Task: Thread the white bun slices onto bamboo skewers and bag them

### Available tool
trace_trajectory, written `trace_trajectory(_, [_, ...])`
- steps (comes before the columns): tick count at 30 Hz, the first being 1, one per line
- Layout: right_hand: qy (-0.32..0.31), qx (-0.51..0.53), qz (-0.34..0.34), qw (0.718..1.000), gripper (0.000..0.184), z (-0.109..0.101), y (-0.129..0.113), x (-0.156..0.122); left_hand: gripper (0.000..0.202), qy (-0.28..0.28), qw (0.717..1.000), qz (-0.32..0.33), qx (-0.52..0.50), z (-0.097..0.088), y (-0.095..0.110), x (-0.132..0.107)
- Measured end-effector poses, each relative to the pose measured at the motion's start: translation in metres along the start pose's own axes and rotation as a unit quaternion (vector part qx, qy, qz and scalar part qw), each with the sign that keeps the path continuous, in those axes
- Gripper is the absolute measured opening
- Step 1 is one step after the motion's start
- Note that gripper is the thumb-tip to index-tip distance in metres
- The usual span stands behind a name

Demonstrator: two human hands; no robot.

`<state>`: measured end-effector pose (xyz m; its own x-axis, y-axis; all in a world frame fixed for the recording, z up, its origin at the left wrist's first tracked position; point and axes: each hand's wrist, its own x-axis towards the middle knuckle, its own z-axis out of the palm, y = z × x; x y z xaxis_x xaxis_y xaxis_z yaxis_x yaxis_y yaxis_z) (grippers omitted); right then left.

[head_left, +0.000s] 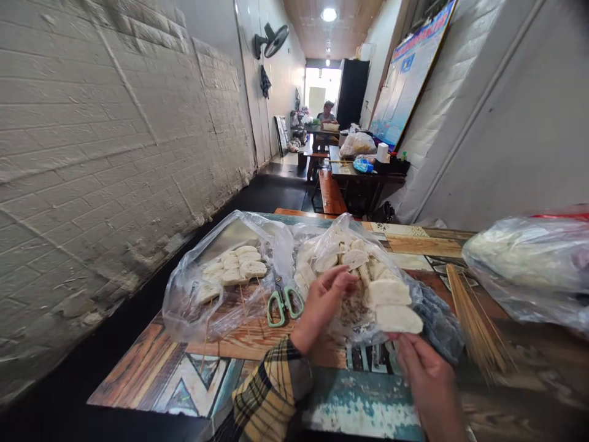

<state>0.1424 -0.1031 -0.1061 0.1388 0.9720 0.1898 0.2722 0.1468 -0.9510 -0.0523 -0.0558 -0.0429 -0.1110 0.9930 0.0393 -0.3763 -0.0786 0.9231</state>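
Observation:
My left hand (pixel 322 304) reaches into an open clear plastic bag (pixel 416 294) full of pale white sliced pieces (pixel 389 293); its fingers are curled on the pieces, and I cannot make out which one they hold. At the bag's near edge my right hand (pixel 426 368) has its fingers closed just under a white slice (pixel 399 319) that seems threaded on a thin stick. A second bag (pixel 184 294) to the left holds slices on skewers (pixel 239 267). Green-handled scissors (pixel 284 301) lie between the bags.
A bundle of bamboo skewers (pixel 473 325) lies right of the bag, beside another filled plastic bag (pixel 529 264). The patterned table (pixel 193 374) stands against a white brick wall (pixel 101 153). Farther down the room are tables, a bench and a seated person (pixel 326 112).

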Motion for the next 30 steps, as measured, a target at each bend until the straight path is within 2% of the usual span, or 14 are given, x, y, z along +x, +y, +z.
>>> trace_trajectory(3, [0.030,0.125,0.088,0.988,0.039,-0.004,0.003,0.005,0.044,0.052,0.998,0.038,0.015,-0.010,0.004,0.009])
trace_trajectory(7, [0.064,0.180,0.093,0.977,0.035,-0.005,0.004,0.011,0.036,0.075,0.988,0.084,0.103,-0.019,0.003,0.017])
trace_trajectory(10, [0.053,0.184,0.092,0.977,0.038,-0.003,0.005,0.014,0.028,0.069,0.955,0.126,0.260,-0.025,0.003,0.020])
trace_trajectory(12, [0.048,0.181,0.090,0.978,0.041,-0.002,0.005,0.015,0.020,0.042,0.901,0.162,0.401,-0.027,0.006,0.019])
trace_trajectory(16, [0.033,0.168,0.081,0.982,0.041,-0.001,0.000,0.016,0.012,-0.024,0.761,0.188,0.621,-0.024,0.009,0.013])
trace_trajectory(19, [0.031,0.155,0.075,0.985,0.041,-0.001,-0.006,0.016,0.023,-0.030,0.664,0.180,0.725,-0.016,0.006,0.007])
trace_trajectory(21, [0.030,0.153,0.072,0.985,0.041,-0.001,-0.009,0.015,0.030,-0.034,0.615,0.168,0.770,-0.012,0.002,0.005])
trace_trajectory(23, [0.029,0.155,0.071,0.985,0.041,0.000,-0.011,0.015,0.030,-0.038,0.587,0.153,0.794,-0.009,0.000,0.005])
trace_trajectory(25, [0.025,0.157,0.073,0.985,0.042,0.000,-0.011,0.015,0.024,-0.040,0.580,0.143,0.801,-0.009,-0.001,0.005])
trace_trajectory(27, [0.024,0.156,0.072,0.985,0.041,-0.001,-0.011,0.014,0.017,-0.034,0.600,0.143,0.787,-0.010,0.000,0.006])
trace_trajectory(28, [0.025,0.155,0.071,0.985,0.041,-0.001,-0.011,0.014,0.014,-0.026,0.621,0.146,0.770,-0.011,0.001,0.007])
trace_trajectory(30, [0.025,0.152,0.070,0.986,0.041,-0.001,-0.010,0.014,0.010,-0.006,0.687,0.151,0.711,-0.013,0.002,0.010])
